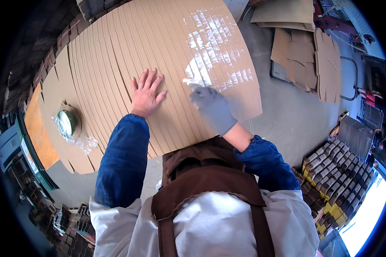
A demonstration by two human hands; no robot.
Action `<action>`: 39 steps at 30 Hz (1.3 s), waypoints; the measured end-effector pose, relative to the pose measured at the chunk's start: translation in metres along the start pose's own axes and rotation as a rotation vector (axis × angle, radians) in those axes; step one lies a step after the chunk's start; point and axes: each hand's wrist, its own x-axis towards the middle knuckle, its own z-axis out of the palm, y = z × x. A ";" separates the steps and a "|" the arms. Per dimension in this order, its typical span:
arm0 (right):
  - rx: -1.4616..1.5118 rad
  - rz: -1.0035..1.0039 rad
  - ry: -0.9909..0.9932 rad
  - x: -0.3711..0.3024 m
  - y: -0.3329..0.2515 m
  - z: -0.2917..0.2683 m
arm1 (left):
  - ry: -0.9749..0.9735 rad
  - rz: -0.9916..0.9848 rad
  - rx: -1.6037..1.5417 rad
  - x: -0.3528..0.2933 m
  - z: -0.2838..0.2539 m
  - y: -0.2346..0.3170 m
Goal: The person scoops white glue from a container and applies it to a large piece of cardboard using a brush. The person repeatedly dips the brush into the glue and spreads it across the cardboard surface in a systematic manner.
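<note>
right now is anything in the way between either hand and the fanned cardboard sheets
Nothing visible blocks the left hand, resting bare on the cardboard sheets; a grey glove covers the right hand.

We wear a loose white top (221,225) under a brown bib apron (210,182), its two straps (168,235) broad and its upper edge wavy with a thin pale line. Creased deep-blue oversleeves (123,158) cover our forearms, gathered at the cuffs. Our left hand (146,99) is bare; our right hand (213,107) has a plain grey work glove (221,118), with bare wrist between glove and oversleeve.
</note>
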 end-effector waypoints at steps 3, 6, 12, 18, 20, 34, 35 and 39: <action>-0.071 0.065 -0.075 -0.010 0.027 0.003 | -0.003 -0.004 -0.001 -0.001 0.002 -0.001; -0.057 0.335 -0.101 -0.020 0.079 -0.021 | 0.003 -0.006 0.019 -0.004 0.001 -0.002; 0.011 0.258 -0.023 -0.056 0.076 -0.027 | -0.016 -0.005 0.029 0.000 0.003 -0.003; -0.070 0.241 -0.094 -0.071 0.128 -0.050 | -0.018 0.004 0.035 0.001 0.005 -0.001; -0.006 0.200 -0.051 -0.074 0.126 -0.059 | -0.014 0.003 0.046 -0.001 0.003 -0.002; -0.115 0.230 -0.106 -0.096 0.157 -0.071 | -0.030 0.017 0.059 -0.002 0.002 -0.001; -0.125 0.199 -0.096 -0.102 0.167 -0.064 | -0.021 0.024 0.056 0.001 0.003 0.000; -0.141 0.471 -0.106 -0.086 0.155 -0.075 | -0.032 0.004 0.074 -0.006 0.002 -0.006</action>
